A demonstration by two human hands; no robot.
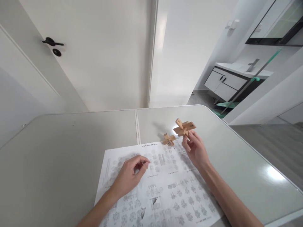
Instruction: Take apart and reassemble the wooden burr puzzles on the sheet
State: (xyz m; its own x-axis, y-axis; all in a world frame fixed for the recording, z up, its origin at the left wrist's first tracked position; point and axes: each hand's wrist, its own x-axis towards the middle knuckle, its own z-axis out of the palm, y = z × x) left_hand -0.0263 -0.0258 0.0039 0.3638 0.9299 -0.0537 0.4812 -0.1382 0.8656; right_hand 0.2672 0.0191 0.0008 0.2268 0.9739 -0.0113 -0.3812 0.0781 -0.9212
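Raised above the far right corner of the paper, my right hand (195, 149) pinches a wooden interlocking puzzle (186, 127) by its lower end. The puzzle is made of crossed light-wood bars with dark marks on them. Just left of it, a smaller wooden puzzle assembly (169, 140) rests at the sheet's far edge, marked with a dark letter. My left hand (132, 171) is over the left half of the printed instruction sheet (165, 176). Its thumb and forefinger come together at the tips, and nothing shows between them.
Beneath the sheet is a glossy grey-green table (59, 164) with a seam across it. A white door (101, 56) with a black handle (53, 42) stands behind. At the right are a washbasin cabinet (224, 82) and a green-handled pole (267, 63).
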